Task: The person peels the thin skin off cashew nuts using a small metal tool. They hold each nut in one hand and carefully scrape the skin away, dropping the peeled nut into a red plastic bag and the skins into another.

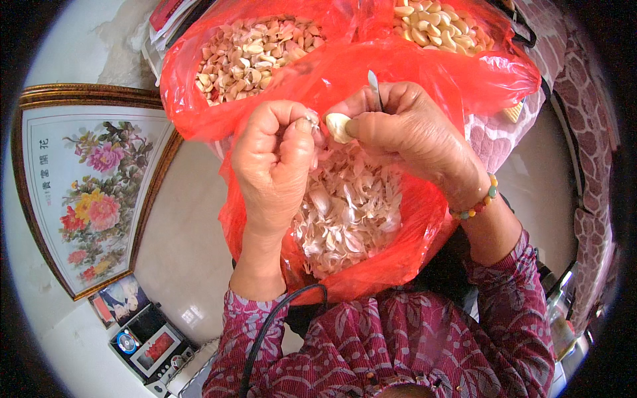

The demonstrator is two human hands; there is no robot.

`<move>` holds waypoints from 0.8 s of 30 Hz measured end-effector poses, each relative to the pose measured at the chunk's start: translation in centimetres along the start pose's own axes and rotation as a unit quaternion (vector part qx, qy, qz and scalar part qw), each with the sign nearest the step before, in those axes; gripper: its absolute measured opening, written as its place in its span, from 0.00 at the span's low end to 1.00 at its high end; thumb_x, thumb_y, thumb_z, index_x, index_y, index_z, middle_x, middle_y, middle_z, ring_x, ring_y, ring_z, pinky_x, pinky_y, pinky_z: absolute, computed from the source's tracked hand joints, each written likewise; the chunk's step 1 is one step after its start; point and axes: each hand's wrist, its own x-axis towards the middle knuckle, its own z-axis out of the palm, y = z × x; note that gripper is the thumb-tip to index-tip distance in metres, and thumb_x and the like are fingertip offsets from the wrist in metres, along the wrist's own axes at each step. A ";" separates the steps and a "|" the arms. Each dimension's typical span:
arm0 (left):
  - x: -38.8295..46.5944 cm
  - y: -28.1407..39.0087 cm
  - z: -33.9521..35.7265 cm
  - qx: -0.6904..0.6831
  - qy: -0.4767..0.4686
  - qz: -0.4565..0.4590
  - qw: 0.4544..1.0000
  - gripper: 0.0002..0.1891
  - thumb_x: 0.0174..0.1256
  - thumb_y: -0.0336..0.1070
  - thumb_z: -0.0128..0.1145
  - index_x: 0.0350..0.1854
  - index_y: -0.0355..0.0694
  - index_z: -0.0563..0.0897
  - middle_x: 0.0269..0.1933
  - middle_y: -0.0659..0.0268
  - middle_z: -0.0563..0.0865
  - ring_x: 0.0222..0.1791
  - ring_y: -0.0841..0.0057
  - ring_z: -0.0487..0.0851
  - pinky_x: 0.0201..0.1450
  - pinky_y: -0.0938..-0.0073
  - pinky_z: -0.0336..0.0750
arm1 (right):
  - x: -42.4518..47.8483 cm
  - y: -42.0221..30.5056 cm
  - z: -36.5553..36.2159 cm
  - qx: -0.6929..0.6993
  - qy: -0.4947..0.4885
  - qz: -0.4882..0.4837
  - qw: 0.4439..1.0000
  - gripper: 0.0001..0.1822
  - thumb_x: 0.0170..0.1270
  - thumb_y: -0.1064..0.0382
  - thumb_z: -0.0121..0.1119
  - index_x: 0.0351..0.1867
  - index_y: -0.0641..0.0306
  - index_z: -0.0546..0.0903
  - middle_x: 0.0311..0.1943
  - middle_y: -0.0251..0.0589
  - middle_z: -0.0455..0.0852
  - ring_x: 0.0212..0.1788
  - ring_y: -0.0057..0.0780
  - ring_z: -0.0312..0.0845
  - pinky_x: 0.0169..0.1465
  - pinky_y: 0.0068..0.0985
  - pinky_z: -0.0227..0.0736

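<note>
My right hand (398,124) pinches a pale garlic clove (338,128) between thumb and fingers and also holds a small knife, whose short blade (373,82) points up past the index finger. Close on its left, my left hand (278,154) has thumb and index finger closed on a small whitish scrap, which looks like garlic skin (312,119). Below both hands a red plastic bag (428,219) lies open on the lap, holding a heap of papery garlic skins (348,214). Unpeeled cloves (254,54) lie in red plastic at the upper left, peeled cloves (438,25) at the upper right.
A cloth with a pink and white pattern (490,139) shows beneath the red plastic. At left stands a framed flower picture (94,199), with an electronic device (154,348) below it. A black cable (259,343) runs by my left forearm. Patterned upholstery (592,239) is at right.
</note>
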 end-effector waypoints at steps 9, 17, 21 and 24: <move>0.8 -0.4 -0.5 0.202 -0.039 0.266 0.942 0.12 0.45 0.21 0.64 0.33 0.37 0.78 0.32 0.64 0.80 0.27 0.78 0.78 0.30 0.80 0.73 | 0.5 0.4 -0.7 0.133 -0.026 0.031 0.990 0.07 0.58 0.64 0.63 0.33 0.66 0.82 0.24 0.29 0.80 0.23 0.13 0.72 0.26 0.14 0.67; 0.9 -0.5 0.3 0.379 -0.047 0.363 0.850 0.17 0.40 0.17 0.64 0.38 0.35 0.83 0.39 0.59 0.81 0.35 0.68 0.82 0.36 0.72 0.78 | 0.7 1.4 -0.9 0.042 0.009 -0.001 0.999 0.11 0.59 0.61 0.64 0.37 0.68 0.81 0.22 0.29 0.79 0.21 0.14 0.70 0.24 0.14 0.67; 1.0 -0.7 0.0 0.364 -0.042 0.355 0.860 0.16 0.42 0.17 0.63 0.37 0.33 0.82 0.38 0.58 0.83 0.36 0.66 0.83 0.37 0.71 0.78 | 0.7 1.3 -0.7 0.032 0.019 -0.009 0.999 0.12 0.58 0.60 0.64 0.37 0.68 0.82 0.23 0.30 0.80 0.23 0.13 0.72 0.26 0.14 0.68; 1.0 -0.8 -0.2 0.347 -0.043 0.337 0.874 0.14 0.44 0.18 0.62 0.37 0.33 0.82 0.37 0.57 0.84 0.36 0.66 0.84 0.37 0.71 0.79 | 1.0 1.9 -0.5 -0.025 0.046 -0.062 0.997 0.12 0.59 0.60 0.64 0.38 0.68 0.83 0.25 0.32 0.82 0.26 0.14 0.74 0.29 0.15 0.71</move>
